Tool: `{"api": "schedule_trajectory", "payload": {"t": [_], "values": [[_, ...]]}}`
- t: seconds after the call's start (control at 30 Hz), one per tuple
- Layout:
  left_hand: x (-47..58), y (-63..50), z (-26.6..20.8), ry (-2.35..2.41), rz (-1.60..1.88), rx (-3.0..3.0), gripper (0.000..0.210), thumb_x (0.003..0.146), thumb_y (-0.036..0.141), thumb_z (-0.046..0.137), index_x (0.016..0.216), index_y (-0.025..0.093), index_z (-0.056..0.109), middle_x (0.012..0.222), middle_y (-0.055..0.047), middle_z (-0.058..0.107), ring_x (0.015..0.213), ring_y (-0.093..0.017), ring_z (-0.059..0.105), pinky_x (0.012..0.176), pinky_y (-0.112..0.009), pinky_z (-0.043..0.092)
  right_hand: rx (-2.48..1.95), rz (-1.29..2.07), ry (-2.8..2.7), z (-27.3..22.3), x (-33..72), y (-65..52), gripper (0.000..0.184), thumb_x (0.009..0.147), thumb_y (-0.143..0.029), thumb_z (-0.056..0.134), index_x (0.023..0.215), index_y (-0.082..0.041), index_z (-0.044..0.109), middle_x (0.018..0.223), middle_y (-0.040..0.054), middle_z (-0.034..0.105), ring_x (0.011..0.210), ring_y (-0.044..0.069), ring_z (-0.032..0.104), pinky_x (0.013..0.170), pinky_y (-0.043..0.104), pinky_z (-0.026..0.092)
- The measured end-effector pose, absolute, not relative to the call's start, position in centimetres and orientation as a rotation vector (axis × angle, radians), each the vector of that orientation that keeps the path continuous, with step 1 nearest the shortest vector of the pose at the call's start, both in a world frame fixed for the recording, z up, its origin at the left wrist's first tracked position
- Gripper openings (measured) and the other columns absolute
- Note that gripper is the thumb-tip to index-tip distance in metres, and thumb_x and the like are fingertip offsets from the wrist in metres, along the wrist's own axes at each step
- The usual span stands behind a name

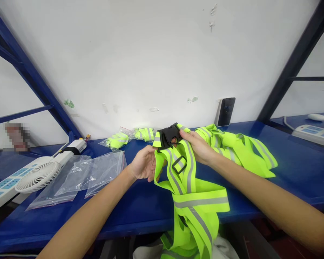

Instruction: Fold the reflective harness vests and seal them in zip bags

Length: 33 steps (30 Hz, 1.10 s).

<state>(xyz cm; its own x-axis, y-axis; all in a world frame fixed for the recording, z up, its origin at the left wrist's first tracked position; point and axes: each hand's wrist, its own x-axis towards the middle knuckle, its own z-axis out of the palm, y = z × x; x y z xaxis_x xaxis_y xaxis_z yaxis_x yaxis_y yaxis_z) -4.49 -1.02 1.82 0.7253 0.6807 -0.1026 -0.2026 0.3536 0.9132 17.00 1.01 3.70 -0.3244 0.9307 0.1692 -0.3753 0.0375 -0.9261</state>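
Between my hands is a neon-yellow reflective vest (197, 212) made of straps with grey stripes. Its black side-release buckle (169, 136) looks joined, held up above the table. My left hand (145, 162) grips the strap just below and left of the buckle, its fingers partly behind the webbing. My right hand (196, 144) pinches the buckle's right end with thumb and fingers. A black slider (179, 164) sits on a strap under the buckle. The lower straps hang over the table's front edge.
Another loose reflective vest (240, 147) lies to the right. Two bagged vests (117, 140) rest by the wall. Flat clear bags (97, 174), a white fan (37, 177) and a power strip (5, 189) are left on the blue table (140, 208). A phone-like device (226, 111) leans on the wall.
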Motion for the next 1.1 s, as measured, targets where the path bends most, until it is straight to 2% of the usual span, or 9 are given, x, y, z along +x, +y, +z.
{"api": "schedule_trajectory", "payload": {"t": [0.07,0.17,0.3,0.37,0.57,0.63,0.77,0.97,1.1], "values": [[-4.2,-1.1,1.6,0.549,0.648,1.083,0.045,0.077,0.056,0.057,0.054,0.018,0.054,0.038,-0.002,0.046,0.029,-0.011,0.041,0.029,-0.024,0.032,-0.662,1.541,-1.242,3.6,17.0,1.0,0.035,0.078,-0.053,0.077,0.082,-0.019,0.071,0.080,0.0060,0.076,0.079,0.024,0.074,0.072,0.034,0.061],[-3.4,-1.3,1.5,0.583,0.813,1.134,0.028,0.071,0.043,0.072,0.068,0.017,0.063,0.048,-0.001,0.057,0.035,-0.010,0.045,0.034,-0.023,0.036,-0.652,1.530,-1.250,3.5,16.9,1.0,0.035,0.078,-0.054,0.077,0.082,-0.020,0.072,0.081,0.0063,0.076,0.080,0.025,0.074,0.073,0.035,0.061],[-2.2,-1.1,1.5,0.683,1.049,1.255,0.029,0.069,0.030,0.081,0.094,0.017,0.073,0.083,-0.006,0.075,0.069,-0.019,0.066,0.061,-0.030,0.055,-0.652,1.489,-1.270,3.1,16.8,1.2,0.036,0.079,-0.056,0.076,0.081,-0.020,0.071,0.078,0.0054,0.076,0.077,0.024,0.074,0.073,0.035,0.061],[-1.9,-0.6,1.3,0.716,1.127,1.266,0.033,0.073,0.031,0.079,0.101,0.016,0.072,0.095,-0.008,0.076,0.084,-0.024,0.069,0.072,-0.034,0.057,-0.635,1.457,-1.294,3.0,16.9,1.3,0.036,0.080,-0.055,0.075,0.084,-0.019,0.072,0.078,0.0048,0.076,0.077,0.023,0.074,0.074,0.035,0.060],[-3.3,0.7,1.8,0.870,1.430,1.323,0.031,0.078,0.033,0.071,0.106,0.021,0.064,0.083,0.000,0.071,0.073,-0.018,0.066,0.069,-0.029,0.052,-0.624,1.393,-1.314,3.7,17.7,1.4,0.037,0.084,-0.056,0.070,0.086,-0.019,0.071,0.075,0.0055,0.074,0.073,0.024,0.072,0.064,0.035,0.059],[-4.1,0.6,2.5,0.921,1.382,1.625,0.030,0.081,0.032,0.068,0.109,0.021,0.064,0.092,-0.002,0.071,0.083,-0.021,0.067,0.077,-0.031,0.052,-0.639,1.401,-1.279,4.3,17.9,1.2,0.037,0.083,-0.057,0.071,0.087,-0.020,0.070,0.079,0.0064,0.075,0.080,0.026,0.073,0.067,0.037,0.060],[-5.2,0.1,3.0,0.931,1.081,2.156,0.050,0.083,0.026,0.066,0.132,0.020,0.058,0.123,-0.010,0.066,0.108,-0.029,0.062,0.096,-0.037,0.049,-0.666,1.422,-1.103,5.5,18.0,0.6,0.033,0.080,-0.049,0.077,0.096,-0.021,0.067,0.086,0.0056,0.076,0.084,0.027,0.074,0.073,0.041,0.062],[-5.7,0.5,1.6,0.917,0.645,2.090,0.047,0.075,0.028,0.075,0.119,0.018,0.062,0.086,-0.003,0.067,0.077,-0.022,0.064,0.075,-0.032,0.052,-0.687,1.295,-1.049,6.0,18.4,0.8,0.035,0.085,-0.053,0.071,0.095,-0.021,0.066,0.085,0.0048,0.075,0.079,0.024,0.074,0.073,0.039,0.063],[-5.4,1.0,2.0,0.963,0.739,1.685,0.027,0.085,0.029,0.064,0.109,0.017,0.062,0.100,-0.007,0.071,0.093,-0.024,0.069,0.084,-0.036,0.054,-0.647,1.052,-1.034,5.8,19.3,1.8,0.039,0.081,-0.057,0.073,0.097,-0.022,0.066,0.081,0.0020,0.074,0.078,0.023,0.074,0.069,0.034,0.063]]}}
